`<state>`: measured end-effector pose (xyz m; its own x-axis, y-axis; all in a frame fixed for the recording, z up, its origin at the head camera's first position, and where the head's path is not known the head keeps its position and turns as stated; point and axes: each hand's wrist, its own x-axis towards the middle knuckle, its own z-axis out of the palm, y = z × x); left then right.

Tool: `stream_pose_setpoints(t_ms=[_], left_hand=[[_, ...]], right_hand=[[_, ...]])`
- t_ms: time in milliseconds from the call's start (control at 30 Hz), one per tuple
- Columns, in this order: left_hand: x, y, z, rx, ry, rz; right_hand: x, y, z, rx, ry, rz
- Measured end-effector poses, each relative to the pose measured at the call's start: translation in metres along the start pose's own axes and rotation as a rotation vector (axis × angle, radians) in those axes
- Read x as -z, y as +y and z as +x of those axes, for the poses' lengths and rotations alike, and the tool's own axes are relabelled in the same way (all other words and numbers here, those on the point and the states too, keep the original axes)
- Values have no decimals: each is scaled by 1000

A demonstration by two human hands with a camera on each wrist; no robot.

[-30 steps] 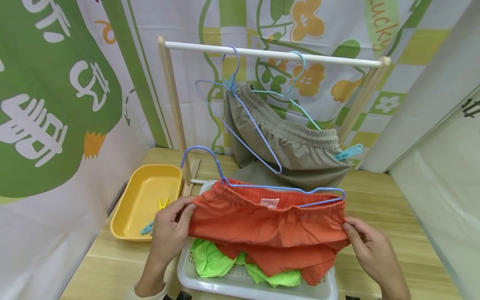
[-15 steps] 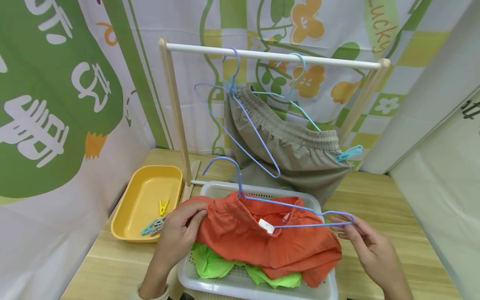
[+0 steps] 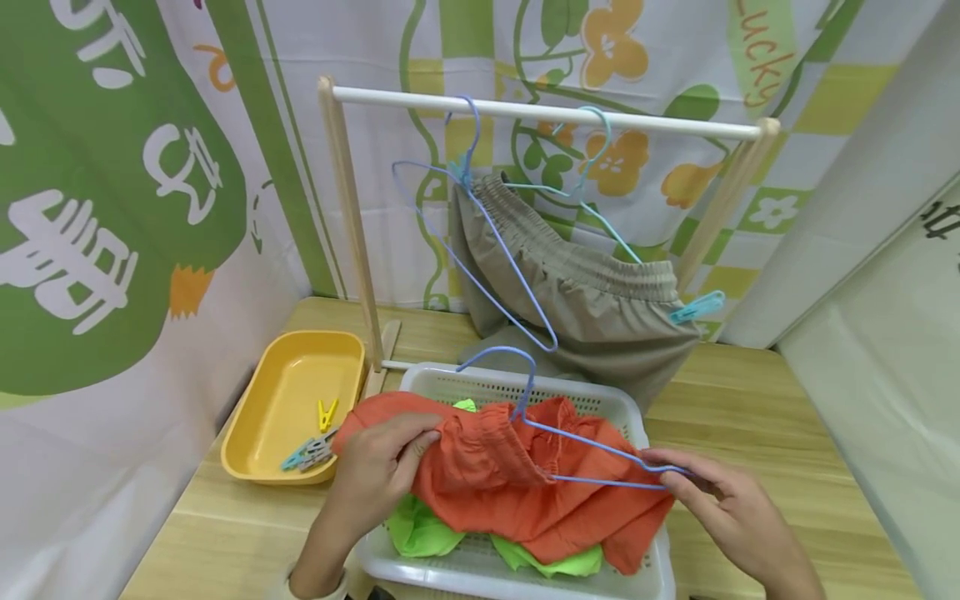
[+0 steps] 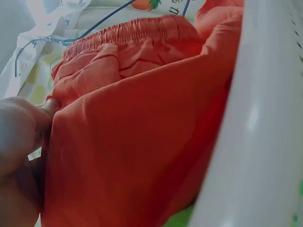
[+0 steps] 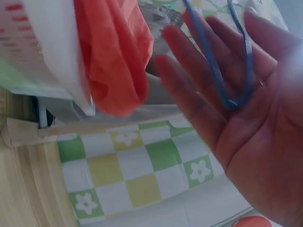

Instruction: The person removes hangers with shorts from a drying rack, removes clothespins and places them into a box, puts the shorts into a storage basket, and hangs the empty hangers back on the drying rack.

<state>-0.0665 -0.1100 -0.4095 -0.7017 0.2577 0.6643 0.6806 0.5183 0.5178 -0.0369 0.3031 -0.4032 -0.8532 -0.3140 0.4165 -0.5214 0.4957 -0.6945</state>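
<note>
Orange shorts (image 3: 480, 450) with an elastic waistband are bunched over the white basket (image 3: 660, 567), above bright green cloth (image 3: 420, 533). My left hand (image 3: 386, 467) pinches their left part between thumb and fingers; in the left wrist view the thumb (image 4: 49, 106) presses on the fabric's edge. A blue wire hanger (image 3: 585, 437) has its left part inside the waistband, its hook standing up and its right end sticking out. That end lies against my right hand (image 3: 720, 508). In the right wrist view the fingers (image 5: 184, 90) are straight and spread, with the wire loop across them.
A rack (image 3: 540, 108) behind the basket bears grey-brown shorts (image 3: 570, 283) on a light-blue hanger (image 3: 600, 217), clipped with a teal clothespin (image 3: 697, 307), and another blue hanger (image 3: 517, 250). A yellow tray (image 3: 285, 358) at left holds several clothespins (image 3: 311, 452).
My left hand has moved right with the shorts, which have sunk toward the basket. The hanger has shifted right and lower. My right hand has left the waistband for the hanger's end.
</note>
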Motion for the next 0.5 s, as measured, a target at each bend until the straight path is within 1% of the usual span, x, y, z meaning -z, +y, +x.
stream_pose_setpoints(t_ms=[33, 100, 200, 333, 400, 467, 500], left_hand=[[-1, 1, 1, 5, -1, 5], [-3, 2, 2, 25, -18, -7], [-5, 4, 2, 77, -64, -62], [-3, 3, 3, 143, -132, -110], [0, 2, 2, 174, -162, -98], [3, -1, 1, 187, -185, -82], [5, -3, 0, 198, -196, -75]], right_hand=[[-1, -1, 0, -17, -18, 14], [-2, -1, -1, -12, -31, 50], [-2, 0, -2, 22, -31, 107], [3, 1, -3, 63, -37, 216], [6, 5, -4, 93, -19, 290], [9, 10, -5, 138, 9, 365], [11, 12, -7, 145, 26, 378]])
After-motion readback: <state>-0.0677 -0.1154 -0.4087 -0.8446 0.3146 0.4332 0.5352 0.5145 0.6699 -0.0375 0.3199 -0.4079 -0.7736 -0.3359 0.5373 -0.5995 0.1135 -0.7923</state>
